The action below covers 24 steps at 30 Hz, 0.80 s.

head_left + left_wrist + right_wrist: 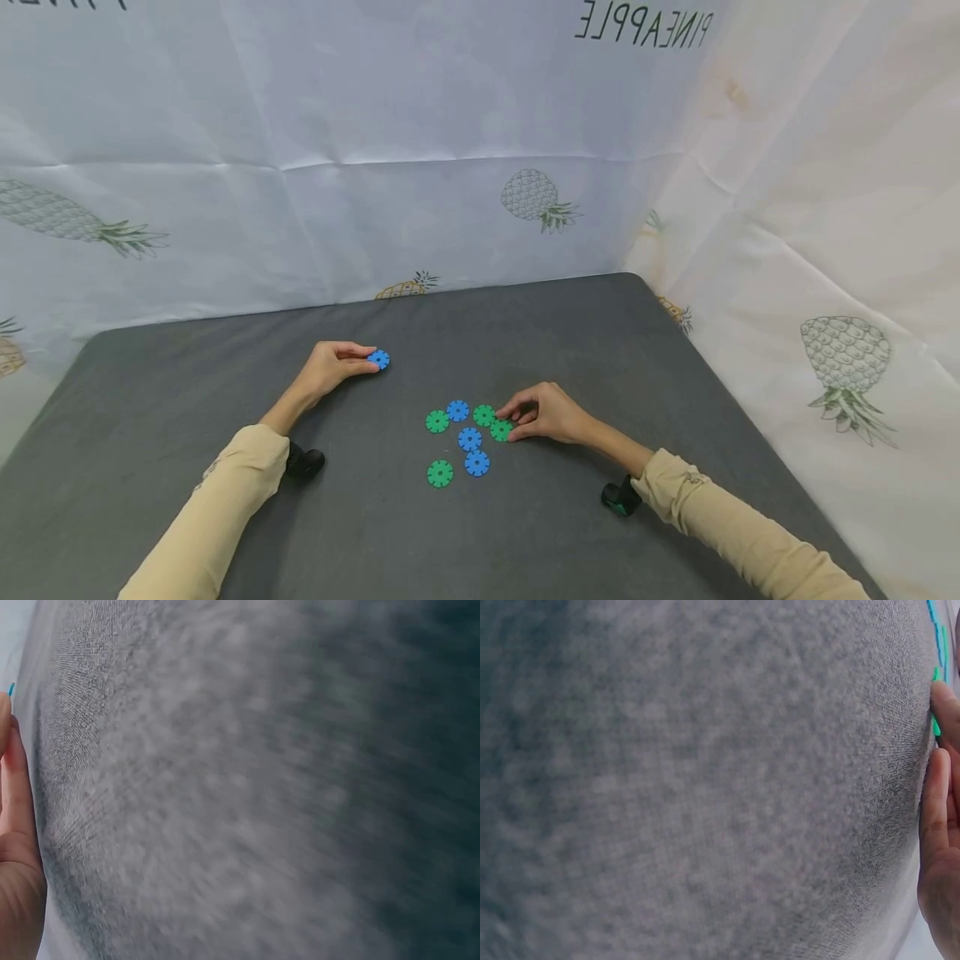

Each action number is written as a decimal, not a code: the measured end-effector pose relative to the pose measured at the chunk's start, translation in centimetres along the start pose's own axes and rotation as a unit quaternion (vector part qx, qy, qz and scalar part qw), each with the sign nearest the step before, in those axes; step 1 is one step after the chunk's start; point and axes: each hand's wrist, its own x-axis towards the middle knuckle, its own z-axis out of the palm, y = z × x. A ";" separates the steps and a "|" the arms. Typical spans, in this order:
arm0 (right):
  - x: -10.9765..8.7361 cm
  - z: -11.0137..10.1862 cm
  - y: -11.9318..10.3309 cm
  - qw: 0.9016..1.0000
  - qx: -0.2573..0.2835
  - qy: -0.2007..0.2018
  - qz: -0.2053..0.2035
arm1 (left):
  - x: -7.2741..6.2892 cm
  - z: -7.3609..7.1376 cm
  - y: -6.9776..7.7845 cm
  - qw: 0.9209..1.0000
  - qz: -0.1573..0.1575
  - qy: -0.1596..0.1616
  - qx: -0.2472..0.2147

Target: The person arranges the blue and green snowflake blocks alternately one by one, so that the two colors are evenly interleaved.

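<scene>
My left hand (333, 367) pinches a blue notched disc (380, 359) between thumb and fingertips, over the left middle of the table. In the left wrist view only a thin blue edge of that disc (11, 688) shows past the fingers. To the right, my right hand (551, 414) has thumb and index finger at opposite edges of a green notched disc (501, 430), its other fingers curled in. Another green disc (483, 415) lies right by the index fingertip. Beside these lie blue discs (469, 439) and a green disc (437, 422).
A lone green disc (440, 473) lies nearer the front, left of a blue disc (477, 463). The dark grey cloth-covered table (360, 533) meets a pineapple-print curtain (315, 225) at the back and right. Black wrist devices (303, 462) sit under both forearms.
</scene>
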 end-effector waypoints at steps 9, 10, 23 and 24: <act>0.1 0.1 -0.1 1.000 0.003 -0.001 0.002 | 0.4 0.1 -0.1 0.999 -0.003 0.007 0.033; 0.1 0.1 -0.1 1.000 0.005 -0.001 0.006 | 0.5 0.1 -0.2 0.999 -0.001 0.004 0.036; 0.0 0.2 0.0 1.000 0.003 0.003 0.018 | 1.3 -0.7 -0.1 0.987 0.054 -0.006 0.152; 0.0 0.2 0.0 1.000 0.003 0.003 0.017 | 1.3 -0.8 -0.1 0.986 0.053 -0.004 0.156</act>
